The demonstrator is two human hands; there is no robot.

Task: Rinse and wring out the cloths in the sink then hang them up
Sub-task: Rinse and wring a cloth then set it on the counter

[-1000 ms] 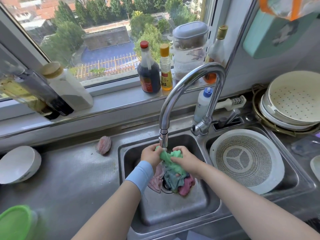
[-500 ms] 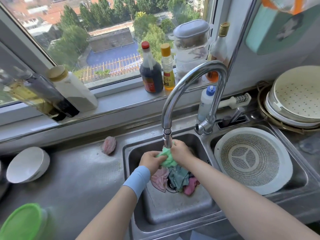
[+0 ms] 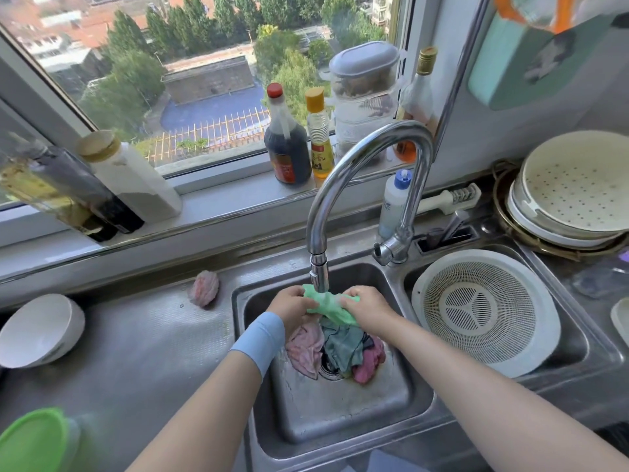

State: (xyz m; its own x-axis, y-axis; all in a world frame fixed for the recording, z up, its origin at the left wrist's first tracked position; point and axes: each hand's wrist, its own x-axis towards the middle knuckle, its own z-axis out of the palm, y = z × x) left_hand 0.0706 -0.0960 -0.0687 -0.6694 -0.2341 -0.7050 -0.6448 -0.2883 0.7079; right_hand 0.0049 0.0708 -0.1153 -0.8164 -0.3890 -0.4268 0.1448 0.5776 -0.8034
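The left hand (image 3: 292,306) is gripping one end of the green cloth (image 3: 328,306), whose long axis is running left to right under the faucet (image 3: 320,277), above the sink (image 3: 340,420), sloping down rightward. The right hand (image 3: 369,308) is clutching the other end. Earlier the cloth was bunched between closer hands.

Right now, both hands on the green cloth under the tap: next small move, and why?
Probably twist the green cloth between the left hand and right hand to wring it: both grip its ends just below the tap, and more cloths lie in the sink.
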